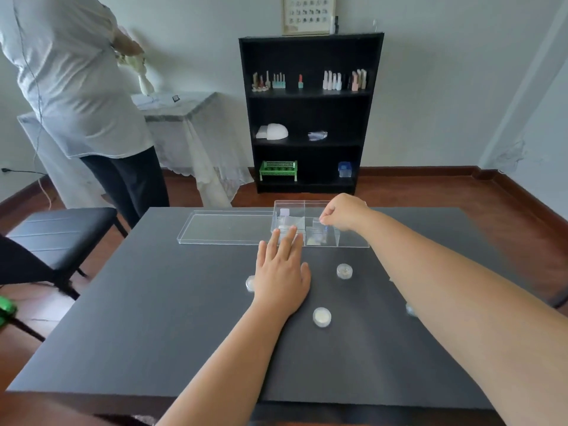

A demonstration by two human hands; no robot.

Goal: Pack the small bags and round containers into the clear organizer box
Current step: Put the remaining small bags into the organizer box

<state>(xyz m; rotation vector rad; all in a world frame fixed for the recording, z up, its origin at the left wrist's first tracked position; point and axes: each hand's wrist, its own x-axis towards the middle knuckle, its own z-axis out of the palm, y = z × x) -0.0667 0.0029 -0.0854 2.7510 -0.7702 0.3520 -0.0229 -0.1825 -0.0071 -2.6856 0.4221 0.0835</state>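
A clear organizer box (pixel 353 241) stands at the far middle of the dark table, with small bags (pixel 287 221) in its left compartment. My right hand (pixel 344 212) hovers over the box's middle compartment, fingers pinched on a small clear bag (pixel 319 229). My left hand (pixel 281 269) lies flat on the table in front of the box, fingers spread and holding nothing. Round clear containers sit loose on the table: one right of my left hand (pixel 344 271), one near my wrist (pixel 322 317), one partly hidden behind my left hand (pixel 250 283), one partly behind my right forearm (pixel 410 309).
The box's clear lid (pixel 226 227) lies flat to the left of it. A black chair (pixel 61 232) stands at the table's left. A person in a pale shirt (pixel 70 87) stands at a side table at the back left. A black shelf (pixel 310 112) is against the far wall.
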